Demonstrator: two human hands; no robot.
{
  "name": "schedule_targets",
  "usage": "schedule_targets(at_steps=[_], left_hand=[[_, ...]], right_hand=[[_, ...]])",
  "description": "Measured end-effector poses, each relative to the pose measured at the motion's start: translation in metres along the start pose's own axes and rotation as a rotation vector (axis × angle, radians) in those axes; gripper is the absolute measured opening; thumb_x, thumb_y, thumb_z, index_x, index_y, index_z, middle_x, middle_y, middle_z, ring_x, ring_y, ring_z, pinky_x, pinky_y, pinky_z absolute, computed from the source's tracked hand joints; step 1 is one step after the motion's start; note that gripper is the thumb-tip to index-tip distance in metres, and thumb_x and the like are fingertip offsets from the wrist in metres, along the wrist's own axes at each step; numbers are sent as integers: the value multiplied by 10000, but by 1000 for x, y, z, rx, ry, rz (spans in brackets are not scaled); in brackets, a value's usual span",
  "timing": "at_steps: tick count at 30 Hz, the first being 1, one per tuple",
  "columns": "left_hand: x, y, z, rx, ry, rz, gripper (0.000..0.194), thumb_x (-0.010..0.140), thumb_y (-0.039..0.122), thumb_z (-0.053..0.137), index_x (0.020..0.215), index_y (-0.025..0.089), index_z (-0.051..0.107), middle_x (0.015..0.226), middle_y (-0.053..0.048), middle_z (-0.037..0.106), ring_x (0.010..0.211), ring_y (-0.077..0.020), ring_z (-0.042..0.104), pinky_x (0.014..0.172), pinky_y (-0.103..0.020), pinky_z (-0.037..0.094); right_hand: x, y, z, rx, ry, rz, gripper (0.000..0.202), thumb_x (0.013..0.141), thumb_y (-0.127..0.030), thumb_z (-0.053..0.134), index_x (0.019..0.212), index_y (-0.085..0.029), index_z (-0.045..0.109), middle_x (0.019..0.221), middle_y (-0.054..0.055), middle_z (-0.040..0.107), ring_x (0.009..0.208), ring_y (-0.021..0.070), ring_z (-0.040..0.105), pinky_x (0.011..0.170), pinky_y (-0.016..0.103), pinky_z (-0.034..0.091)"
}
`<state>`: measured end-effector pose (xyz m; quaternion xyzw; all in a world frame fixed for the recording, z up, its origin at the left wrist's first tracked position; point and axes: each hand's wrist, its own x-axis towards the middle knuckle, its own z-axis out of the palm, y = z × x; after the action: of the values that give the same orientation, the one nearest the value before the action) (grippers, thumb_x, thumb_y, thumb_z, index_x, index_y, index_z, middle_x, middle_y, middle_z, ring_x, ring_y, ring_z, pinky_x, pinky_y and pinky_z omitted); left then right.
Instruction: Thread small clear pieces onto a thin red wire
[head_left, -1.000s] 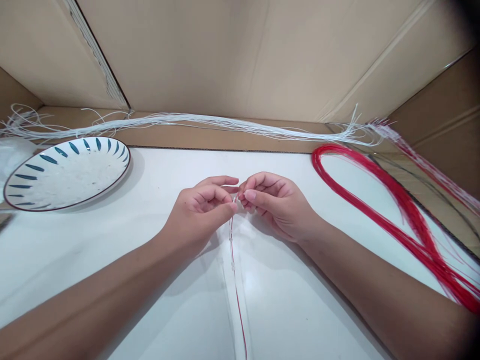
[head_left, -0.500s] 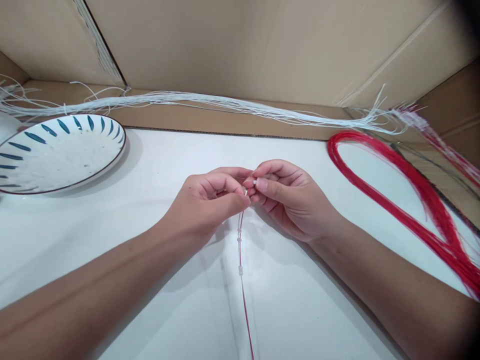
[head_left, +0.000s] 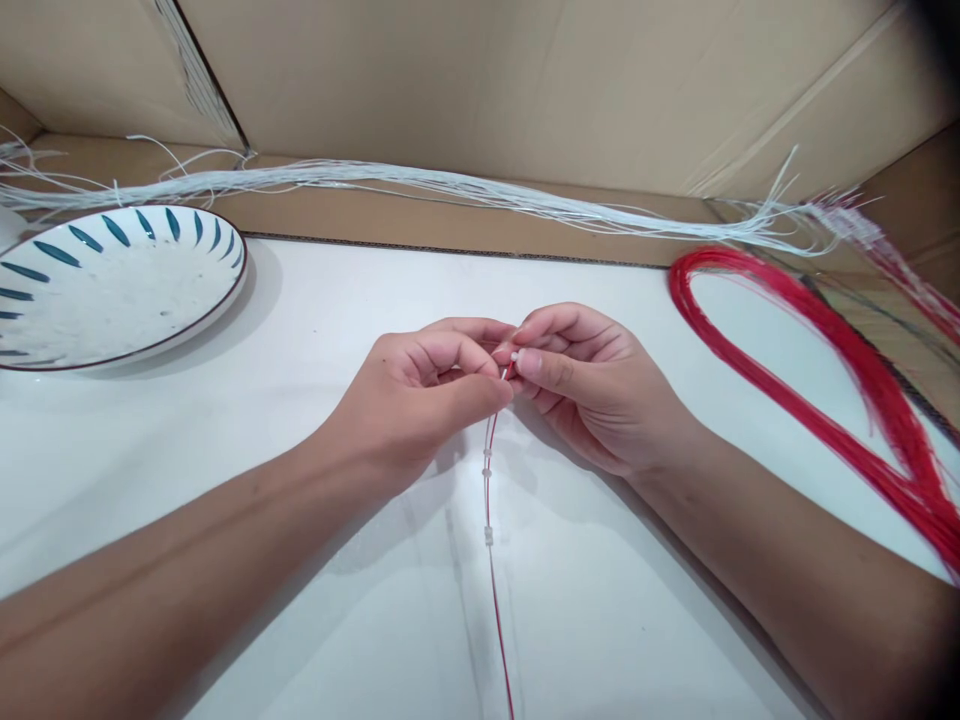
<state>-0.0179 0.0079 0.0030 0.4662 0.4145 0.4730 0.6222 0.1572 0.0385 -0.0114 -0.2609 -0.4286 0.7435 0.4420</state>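
My left hand (head_left: 420, 405) is closed, thumb and forefinger pinching the upper ends of a thin red wire (head_left: 496, 590) and a white wire beside it. A small white bead-like piece (head_left: 514, 357) sits between the thumb and fingers of my right hand (head_left: 592, 385), also closed. The red wire's tip reaches up to this piece; whether it has entered the hole I cannot tell. Below my left thumb the wires hang toward me through several small clear pieces, among them a larger one (head_left: 488, 536).
At the left stands a white plate (head_left: 142, 290) with blue leaf marks and a dark rim. A bundle of white wires (head_left: 420, 178) lies along the cardboard (head_left: 525, 90) at the back. Looped red wires (head_left: 757, 365) rest on the white table (head_left: 337, 620) at right.
My left fingertips have come closer to the white bead-like piece, and the red wire tip now shows at it. The whole view has shifted slightly. Both pinches are kept.
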Motion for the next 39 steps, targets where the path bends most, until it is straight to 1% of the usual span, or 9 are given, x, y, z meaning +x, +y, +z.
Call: schedule_targets(at_steps=[7, 13, 19, 24, 28, 33, 39], left_hand=[[-2, 0, 0, -11, 4, 3, 133, 723, 141, 754, 600, 186, 732, 1141, -67, 729, 1114, -248, 680, 928, -405, 531], [0, 0, 3, -25, 21, -6, 116, 706, 150, 760, 596, 177, 734, 1131, -69, 729, 1055, -231, 694, 920, -389, 541], [0, 1, 4, 48, 98, -23, 143, 713, 160, 758, 581, 170, 704, 1132, -67, 728, 1038, -232, 692, 950, -413, 511], [0, 1, 3, 43, 68, -27, 138, 722, 160, 756, 595, 177, 706, 1148, -62, 737, 1029, -225, 694, 931, -401, 523], [0, 1, 3, 39, 63, -14, 134, 720, 158, 762, 597, 178, 714, 1163, -68, 742, 1020, -225, 696, 944, -414, 523], [0, 0, 2, 45, 49, -18, 136, 724, 156, 763, 599, 183, 716, 1173, -57, 741, 1019, -220, 695, 932, -409, 521], [0, 0, 2, 56, 37, -22, 138, 736, 162, 761, 608, 186, 718, 1176, -47, 738, 1010, -212, 694, 922, -410, 515]], right_hand=[[0, 0, 1, -15, 1, -6, 131, 770, -125, 863, 799, -224, 781, 776, -15, 796, 712, 84, 743, 699, 165, 623], [0, -1, 1, -36, 5, -36, 133, 761, -137, 878, 797, -222, 781, 759, -17, 792, 724, 90, 746, 696, 173, 628], [1, -1, -1, -174, 58, -115, 140, 739, -175, 906, 795, -224, 788, 762, -8, 775, 706, 111, 723, 711, 233, 638], [0, -2, -1, -204, 93, -108, 164, 720, -207, 925, 791, -223, 777, 758, 1, 761, 698, 125, 717, 715, 263, 642], [0, -1, -1, -198, 100, -99, 156, 736, -200, 910, 803, -227, 771, 798, 6, 776, 721, 137, 730, 730, 286, 651], [0, -1, -1, -173, 86, -95, 145, 743, -168, 898, 798, -217, 774, 766, -1, 761, 708, 119, 724, 714, 244, 642], [0, -1, -1, -195, 93, -101, 157, 736, -199, 908, 799, -226, 767, 777, 2, 772, 711, 136, 729, 714, 279, 646]])
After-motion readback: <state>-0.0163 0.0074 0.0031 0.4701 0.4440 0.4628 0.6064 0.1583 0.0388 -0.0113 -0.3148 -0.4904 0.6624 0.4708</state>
